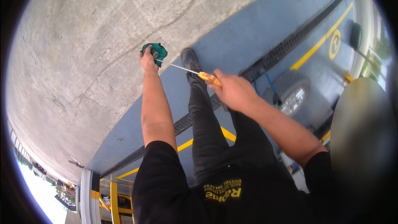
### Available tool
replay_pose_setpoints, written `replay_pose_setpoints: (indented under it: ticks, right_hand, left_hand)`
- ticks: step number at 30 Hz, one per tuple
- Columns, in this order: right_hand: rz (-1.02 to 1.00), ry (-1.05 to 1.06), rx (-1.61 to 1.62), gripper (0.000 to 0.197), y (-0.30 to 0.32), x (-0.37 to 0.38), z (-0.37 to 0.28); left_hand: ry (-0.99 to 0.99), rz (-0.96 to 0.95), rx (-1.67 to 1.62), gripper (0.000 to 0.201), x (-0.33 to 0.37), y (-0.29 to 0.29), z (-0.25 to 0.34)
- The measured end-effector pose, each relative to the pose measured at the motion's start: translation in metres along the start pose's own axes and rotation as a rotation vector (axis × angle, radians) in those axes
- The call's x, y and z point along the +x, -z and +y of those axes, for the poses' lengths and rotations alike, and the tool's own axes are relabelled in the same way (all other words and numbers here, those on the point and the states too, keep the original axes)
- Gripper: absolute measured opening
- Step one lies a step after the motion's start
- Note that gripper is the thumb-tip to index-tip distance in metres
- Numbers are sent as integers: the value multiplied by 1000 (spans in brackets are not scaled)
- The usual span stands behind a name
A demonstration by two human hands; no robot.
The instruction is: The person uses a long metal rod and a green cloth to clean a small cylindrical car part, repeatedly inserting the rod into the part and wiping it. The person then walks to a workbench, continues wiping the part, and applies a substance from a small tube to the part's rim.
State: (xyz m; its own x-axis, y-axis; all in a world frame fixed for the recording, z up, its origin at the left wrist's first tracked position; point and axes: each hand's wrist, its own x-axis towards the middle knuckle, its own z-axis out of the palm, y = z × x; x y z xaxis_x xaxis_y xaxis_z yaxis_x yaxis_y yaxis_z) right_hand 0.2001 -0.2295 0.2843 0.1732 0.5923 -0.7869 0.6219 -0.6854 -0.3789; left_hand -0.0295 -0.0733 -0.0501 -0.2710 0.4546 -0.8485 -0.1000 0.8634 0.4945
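The yellow-orange handle (210, 79) of a long-shafted tool (187, 70) is gripped by the right hand (234, 90), with its fingers curled closed. Farther away and to the left, a crumpled green piece (162, 52) with a dark round part (155, 54) is held in the bent fingers of the left hand (148, 61). The tool is stretched between both hands; tip contact cannot be made out.
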Motion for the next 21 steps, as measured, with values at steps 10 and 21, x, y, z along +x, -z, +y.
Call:
replay_pose_setpoints:
  ticks: [10,21]
  right_hand:
    - [-184,-155,32,41,16,4,-5]
    - [-102,-201,71,47,32,-1,28]
  left_hand:
    - [-5,23,28,28,11,14,4]
    - [165,-321,-266,26,-6,5,29]
